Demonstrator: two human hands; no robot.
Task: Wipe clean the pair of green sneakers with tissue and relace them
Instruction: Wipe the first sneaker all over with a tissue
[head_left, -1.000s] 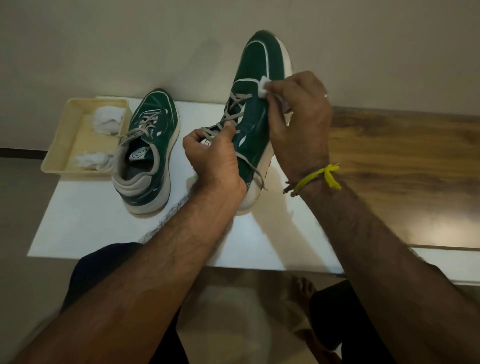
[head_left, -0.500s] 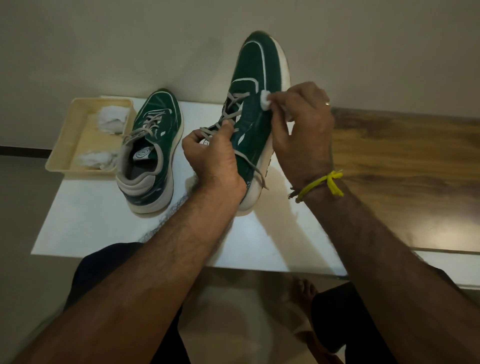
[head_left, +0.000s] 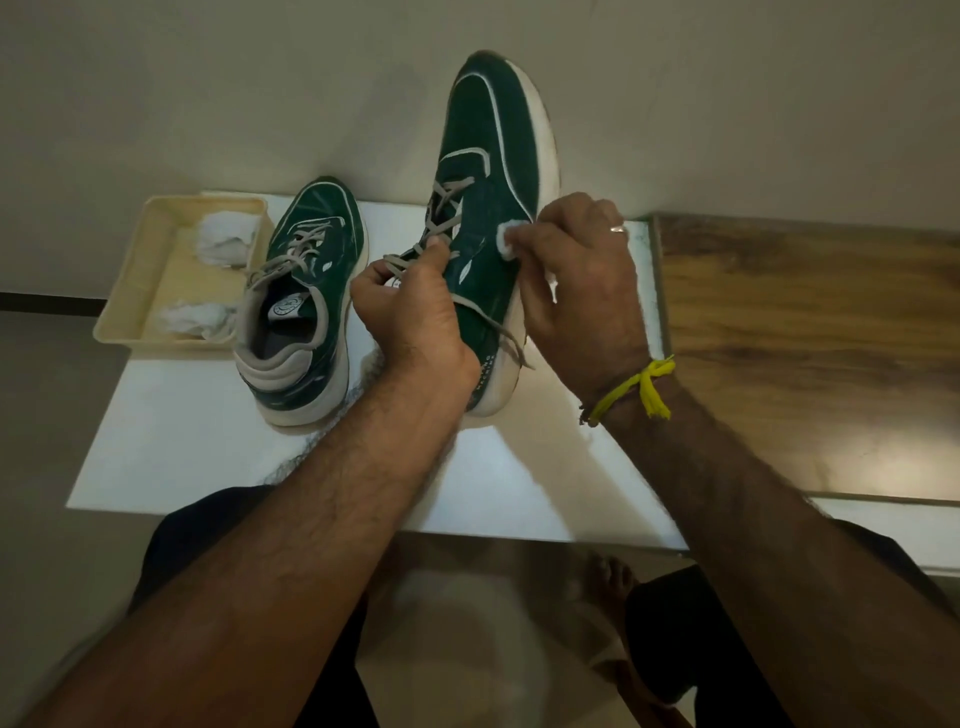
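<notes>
A green sneaker (head_left: 483, 156) with a white sole is tilted up, toe away from me, heel resting on the white table (head_left: 208, 452). My left hand (head_left: 410, 317) grips it at the collar, near the grey laces. My right hand (head_left: 576, 280) pinches a small white tissue wad (head_left: 505, 240) and presses it against the sneaker's right side. The second green sneaker (head_left: 306, 301) stands flat on the table to the left, laced, its opening towards me.
A cream tray (head_left: 140, 291) at the table's back left holds two crumpled tissues (head_left: 223, 239). A wooden surface (head_left: 810, 343) adjoins the table on the right. A pale wall rises behind. My dark-clothed knees and a bare foot (head_left: 613, 582) are below the table edge.
My right hand has slid the tissue wad down the sneaker's side, from near the toe panel towards the midfoot. The left hand has kept its hold.
</notes>
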